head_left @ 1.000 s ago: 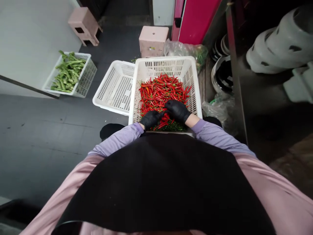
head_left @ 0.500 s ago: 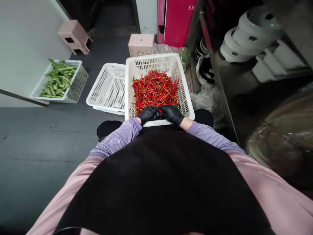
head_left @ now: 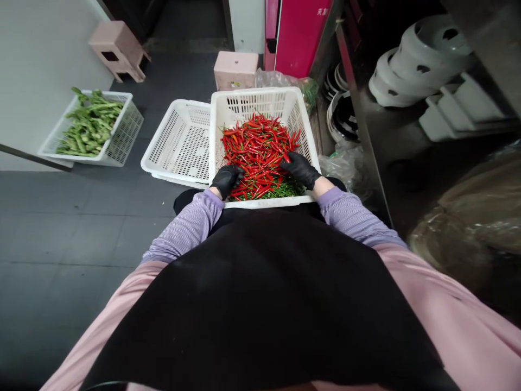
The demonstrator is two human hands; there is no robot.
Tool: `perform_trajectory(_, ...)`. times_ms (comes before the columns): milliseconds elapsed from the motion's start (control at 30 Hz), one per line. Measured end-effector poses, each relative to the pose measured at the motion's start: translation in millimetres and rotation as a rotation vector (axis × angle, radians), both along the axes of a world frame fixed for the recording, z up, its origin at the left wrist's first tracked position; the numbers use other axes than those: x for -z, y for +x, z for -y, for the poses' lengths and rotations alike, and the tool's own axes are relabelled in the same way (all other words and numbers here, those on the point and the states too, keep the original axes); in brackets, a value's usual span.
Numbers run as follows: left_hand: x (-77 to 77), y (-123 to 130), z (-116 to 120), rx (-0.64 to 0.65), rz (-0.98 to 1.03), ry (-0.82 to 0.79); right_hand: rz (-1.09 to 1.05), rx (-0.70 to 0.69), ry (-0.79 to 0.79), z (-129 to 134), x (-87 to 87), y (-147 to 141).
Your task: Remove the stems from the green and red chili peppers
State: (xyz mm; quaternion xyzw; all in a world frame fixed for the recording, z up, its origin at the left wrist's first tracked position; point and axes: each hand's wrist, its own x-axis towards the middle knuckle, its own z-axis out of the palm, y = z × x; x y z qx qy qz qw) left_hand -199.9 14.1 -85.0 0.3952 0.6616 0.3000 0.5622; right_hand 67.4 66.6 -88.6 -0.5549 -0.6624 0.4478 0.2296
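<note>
A white slatted basket stands on my lap, holding a heap of red chili peppers. Green stems lie thick along the near right side of that heap. Over the heap's near left edge is my left hand in a black glove, fingers curled in; whatever they hold is hidden. My right hand, gloved in black too, reaches over the right side of the heap. Its fingertips are closed on a red chili pepper.
A second white basket sits to the left, beside the first. Farther left, another basket holds green vegetables. Pink stools stand beyond. On the right runs a metal shelf with white containers.
My hands have come apart from the near rim of the basket. The left moved left, the right moved up and right, and the green stems between them now show.
</note>
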Motion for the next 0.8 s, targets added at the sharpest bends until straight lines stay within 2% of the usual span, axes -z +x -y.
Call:
perform_trajectory(100, -0.6, 6, 11, -0.016, -0.027, -0.033, 0.498, -0.347, 0.07, 8, -15.6, -14)
perform_trajectory(133, -1.3, 11, 15, 0.014, -0.077, -0.039, 0.607, -0.416, 0.091, 13, -19.5, -23)
perform_trajectory(233, -3.6, 25, 22, 0.159, -0.323, -0.02, 0.767, -0.442, 0.083, 24, -23.9, -48)
perform_trajectory(300, -5.1, 29, 23, 0.272, -0.448, 0.021, 0.782, -0.459, 0.043, 23, -21.3, -56)
perform_trajectory(367, -6.5, 29, 23, 0.354, -0.486, 0.032, 0.753, -0.491, 0.032, 17, -16.5, -55)
perform_trajectory(433, -7.3, 27, 23, 0.374, -0.446, 0.031, 0.666, -0.425, 0.038, 10, -11.1, -48)
perform_trajectory(467, -7.5, 26, 23, 0.357, -0.41, 0.031, 0.579, -0.341, 0.03, 6, -8.4, -43)
perform_trajectory(567, -7.6, 28, 23, 0.268, -0.305, 0.02, 0.1, 0.016, -0.101, 2, -2.3, -28)
perform_trajectory(633, -8.3, 33, 21, 0.216, -0.268, 0.05, -0.252, 0.176, -0.239, 3, -1.8, -19)
perform_trajectory(700, -10.3, 43, 18, 0.184, -0.246, 0.149, -0.499, 0.225, -0.353, 6, -5.1, -14)
perform_trajectory(767, -13.7, 55, 14, 0.186, -0.191, 0.222, -0.645, 0.227, -0.41, 11, -10.8, -14)
perform_trajectory(800, -15.7, 61, 12, 0.202, -0.145, 0.21, -0.691, 0.228, -0.417, 14, -13.5, -15)
